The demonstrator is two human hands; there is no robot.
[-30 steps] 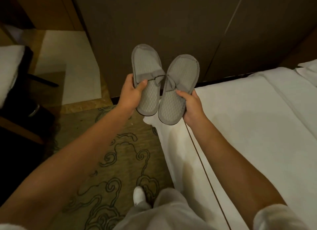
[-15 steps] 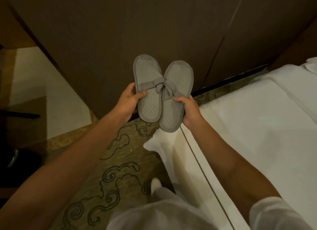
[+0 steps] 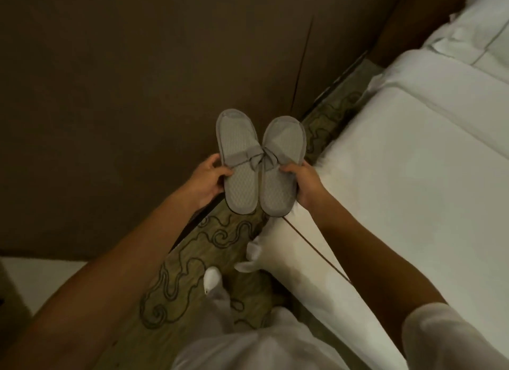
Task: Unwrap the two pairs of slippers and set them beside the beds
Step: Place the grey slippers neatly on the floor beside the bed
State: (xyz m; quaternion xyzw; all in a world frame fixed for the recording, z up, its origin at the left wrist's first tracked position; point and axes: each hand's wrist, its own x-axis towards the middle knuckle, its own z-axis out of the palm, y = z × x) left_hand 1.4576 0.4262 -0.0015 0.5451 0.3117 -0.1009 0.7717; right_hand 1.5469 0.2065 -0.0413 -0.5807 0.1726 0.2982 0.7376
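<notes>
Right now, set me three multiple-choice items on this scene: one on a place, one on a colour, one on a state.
1. Where does the bed lie relative to the slippers?
A. To the person's right
B. To the person's left
C. Behind the wall panel

2. What colour are the slippers?
A. Red
B. Grey
C. Black

3. How are the two slippers held?
A. Both in one hand
B. Lying on the carpet
C. One in each hand

Key:
1 A: white bedding fills the right side.
2 B: the left slipper and the right slipper are both grey.
3 C: the left hand grips one, the right hand the other, above the carpet.
</notes>
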